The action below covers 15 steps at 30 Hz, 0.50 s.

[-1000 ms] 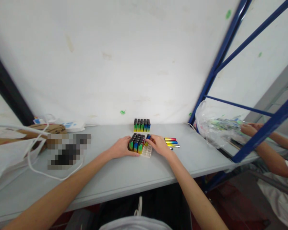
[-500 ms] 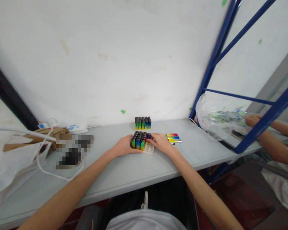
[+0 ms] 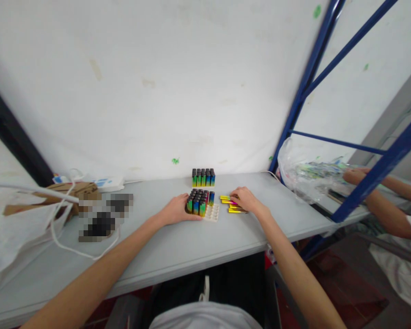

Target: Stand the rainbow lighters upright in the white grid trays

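A white slotted tray (image 3: 213, 213) stands on the grey table (image 3: 178, 242), most of its slots filled with upright rainbow-coloured lighters (image 3: 198, 202). My left hand (image 3: 176, 210) rests against the tray's left side, fingers curled round it. My right hand (image 3: 247, 199) lies over a few loose lighters (image 3: 230, 204) on the table right of the tray, fingers bent down on them. A second full block of lighters (image 3: 203, 177) stands farther back by the wall.
A power strip (image 3: 102, 182), white cable, brown cardboard (image 3: 55, 194) and a white bag sit at the left. A blue steel rack (image 3: 304, 91) rises at the right, with a clear plastic bag (image 3: 304, 176) beside it. Another person's arms (image 3: 380, 201) work there.
My right hand has left the tray and moved right onto the loose lighters, which have shifted left toward the tray. My left hand has stayed at the tray.
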### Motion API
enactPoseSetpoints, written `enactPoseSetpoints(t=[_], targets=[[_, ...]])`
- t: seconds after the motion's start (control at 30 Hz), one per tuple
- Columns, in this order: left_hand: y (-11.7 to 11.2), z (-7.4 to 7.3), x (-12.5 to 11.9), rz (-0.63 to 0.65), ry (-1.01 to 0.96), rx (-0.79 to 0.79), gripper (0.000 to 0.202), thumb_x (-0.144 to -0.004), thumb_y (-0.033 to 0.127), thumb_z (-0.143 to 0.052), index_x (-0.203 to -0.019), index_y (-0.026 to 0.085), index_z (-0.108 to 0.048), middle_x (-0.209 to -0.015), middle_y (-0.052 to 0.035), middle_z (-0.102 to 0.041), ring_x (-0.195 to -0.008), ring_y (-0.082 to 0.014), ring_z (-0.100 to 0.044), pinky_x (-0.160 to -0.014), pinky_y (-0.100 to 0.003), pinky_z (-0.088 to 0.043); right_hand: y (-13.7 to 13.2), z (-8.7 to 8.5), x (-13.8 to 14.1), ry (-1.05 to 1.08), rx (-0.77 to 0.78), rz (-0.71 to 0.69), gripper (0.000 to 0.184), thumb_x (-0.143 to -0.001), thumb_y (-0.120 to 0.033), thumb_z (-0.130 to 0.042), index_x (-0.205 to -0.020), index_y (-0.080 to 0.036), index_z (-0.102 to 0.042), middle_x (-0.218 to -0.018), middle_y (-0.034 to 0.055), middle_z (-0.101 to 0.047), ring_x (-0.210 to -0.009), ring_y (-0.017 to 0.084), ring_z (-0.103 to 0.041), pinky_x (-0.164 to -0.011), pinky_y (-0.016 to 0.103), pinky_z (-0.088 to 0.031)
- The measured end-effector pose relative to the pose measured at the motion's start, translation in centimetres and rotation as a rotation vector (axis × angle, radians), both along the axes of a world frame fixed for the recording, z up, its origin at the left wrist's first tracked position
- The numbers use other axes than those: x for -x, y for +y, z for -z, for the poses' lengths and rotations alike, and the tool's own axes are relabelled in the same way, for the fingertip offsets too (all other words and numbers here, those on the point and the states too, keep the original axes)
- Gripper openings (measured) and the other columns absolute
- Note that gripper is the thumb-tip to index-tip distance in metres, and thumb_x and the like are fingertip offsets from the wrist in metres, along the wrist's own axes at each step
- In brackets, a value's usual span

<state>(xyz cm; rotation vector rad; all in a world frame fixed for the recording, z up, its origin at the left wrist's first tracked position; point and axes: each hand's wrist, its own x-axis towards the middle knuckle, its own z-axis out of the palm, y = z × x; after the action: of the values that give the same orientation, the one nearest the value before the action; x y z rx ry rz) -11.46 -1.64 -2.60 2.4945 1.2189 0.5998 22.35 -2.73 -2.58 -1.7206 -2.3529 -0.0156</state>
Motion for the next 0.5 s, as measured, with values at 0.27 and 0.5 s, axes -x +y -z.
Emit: enactPoseSetpoints(t=[0.27,0.5], targets=[[-0.2,-0.2,0.0,0.029,0.001,-0.020,0.082,-0.060,0.077,-0.078,-0.121,0.024,-0.066,-0.112,-0.0079,-0.071,-0.106,-0.0340,-0.066,-0.094,-0.040,-0.050,-0.2,0.2,0.5,0.354,-0.155,-0.038,0.018,-0.100,-0.031,-0.052,-0.109,-0.017,-0.061,-0.088,0.0050,-0.070,-0.078,0.018,-0.062,-0.076,0.028,-0.044],[-0.1,0.0,0.1,0.020,0.003,-0.034,0.081,-0.060,0.078,-0.078,-0.119,0.024,-0.067,-0.112,-0.0080,-0.071,-0.107,-0.0348,-0.066,-0.095,-0.040,-0.050,-0.2,-1.3,2.0,0.943,-0.130,-0.010,0.038,-0.087,-0.057,-0.063,-0.084,-0.019,-0.062,-0.068,0.0007,-0.060,-0.065,0.017,-0.056,-0.061,0.027,-0.047]])
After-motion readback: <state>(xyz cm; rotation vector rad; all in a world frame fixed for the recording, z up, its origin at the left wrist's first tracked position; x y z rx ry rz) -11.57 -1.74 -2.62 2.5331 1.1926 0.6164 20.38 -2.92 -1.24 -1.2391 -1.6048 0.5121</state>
